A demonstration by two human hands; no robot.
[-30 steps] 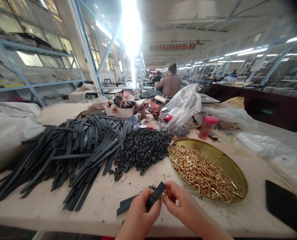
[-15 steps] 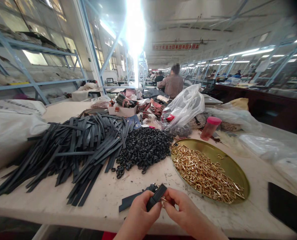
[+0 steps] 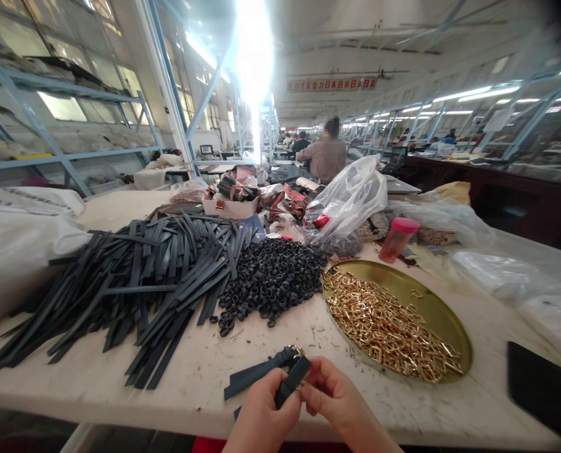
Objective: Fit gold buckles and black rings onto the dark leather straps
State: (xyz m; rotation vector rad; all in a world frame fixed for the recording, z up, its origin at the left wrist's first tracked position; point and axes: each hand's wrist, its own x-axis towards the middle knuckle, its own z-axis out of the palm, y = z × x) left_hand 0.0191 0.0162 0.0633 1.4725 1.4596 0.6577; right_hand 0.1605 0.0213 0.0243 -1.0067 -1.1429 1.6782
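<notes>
My left hand [image 3: 267, 408] is closed around a short dark strap [image 3: 293, 379], its thumb lying along it and the strap's end sticking up past the fingers. On the strap's right side my right hand [image 3: 330, 391] pinches at a small gold buckle, mostly covered by the fingertips. Just beyond the hands lie dark straps [image 3: 249, 379], with a gold buckle [image 3: 298, 350] at their far end. To the right is a round golden tray [image 3: 431, 292] of loose gold buckles [image 3: 379, 324]. Black loops [image 3: 275, 277] are heaped ahead of the hands.
A big pile of dark straps [image 3: 167, 264] covers the table's left side, beside a white sack [image 3: 21, 245]. Behind the tray stand a pink-lidded jar [image 3: 397, 241] and a clear plastic bag [image 3: 351, 198]. A black flat object [image 3: 542, 390] lies right. A person [image 3: 326, 154] sits farther off.
My right hand has shifted slightly left and closer to the strap, and its fingers now cover most of the buckle. The held strap has tilted and dropped a little.
</notes>
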